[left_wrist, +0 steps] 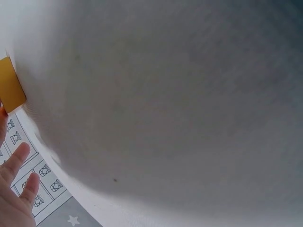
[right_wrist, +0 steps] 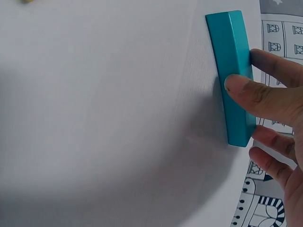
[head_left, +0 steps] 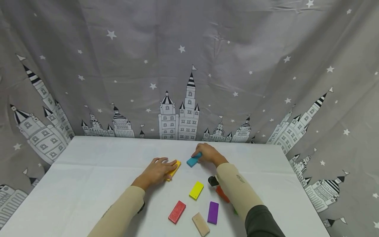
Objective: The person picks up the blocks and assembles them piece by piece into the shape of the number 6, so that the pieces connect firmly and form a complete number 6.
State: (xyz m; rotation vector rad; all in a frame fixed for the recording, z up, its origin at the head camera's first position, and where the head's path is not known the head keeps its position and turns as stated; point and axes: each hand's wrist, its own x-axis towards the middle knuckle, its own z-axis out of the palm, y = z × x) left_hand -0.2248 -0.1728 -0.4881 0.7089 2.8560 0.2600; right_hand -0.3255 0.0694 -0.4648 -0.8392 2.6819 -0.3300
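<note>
A: Quick, hands?

B: Right hand (head_left: 209,153): pinching the blue block (head_left: 193,161), thumb on one long side, fingers on the other. Left hand (head_left: 158,171): holding the orange-yellow block (head_left: 175,171), thumb at the near end, a fingertip by the far end.

A: Where are those two blocks?

B: Far half of the white table (head_left: 88,184), side by side with a gap, blue slightly nearer the backdrop. Can't tell if blue is off the cloth or resting on it.

A: Step in hand, I'd call it positioning blocks. How to do it well?

B: Right: pinch near the middle of blue's length, light and even, or it may swivel. Keep the other fingers off the cloth. Left: steady the orange-yellow one by its ends, no downward push, since smooth sides could skid.

A: Lowering?

B: Flat, square, then part thumb and fingers together so nothing drags.

A: Anything to knock?

B: Yellow block (head_left: 196,190), red block (head_left: 177,212), purple block (head_left: 213,213) and wooden block (head_left: 200,224) lie nearer the body. The orange-red block (head_left: 222,194) is partly behind the right sleeve (head_left: 238,187); carry that forearm high.
</note>
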